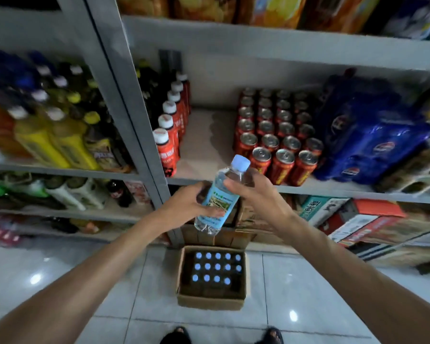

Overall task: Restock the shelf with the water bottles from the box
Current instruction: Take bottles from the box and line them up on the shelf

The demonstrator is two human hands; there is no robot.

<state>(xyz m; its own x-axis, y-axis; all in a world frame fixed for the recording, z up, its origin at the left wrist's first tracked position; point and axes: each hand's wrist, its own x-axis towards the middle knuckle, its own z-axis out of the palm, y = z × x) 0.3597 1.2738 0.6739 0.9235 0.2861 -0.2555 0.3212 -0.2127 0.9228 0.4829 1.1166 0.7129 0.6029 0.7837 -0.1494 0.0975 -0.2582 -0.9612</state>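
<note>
Fingers (230, 183) of my left hand (181, 203) and right hand (256, 194) curled round the tilted water bottle (217, 197), frame centre, above the box (209, 301); a loose handover, I judged, could drop it.

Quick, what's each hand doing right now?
Left hand: grips the water bottle around its lower half.
Right hand: grips the same water bottle around its upper half.

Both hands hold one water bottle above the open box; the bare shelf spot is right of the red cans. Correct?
No: the head view shows the bare shelf spot left of the red cans. The rest holds.
</note>
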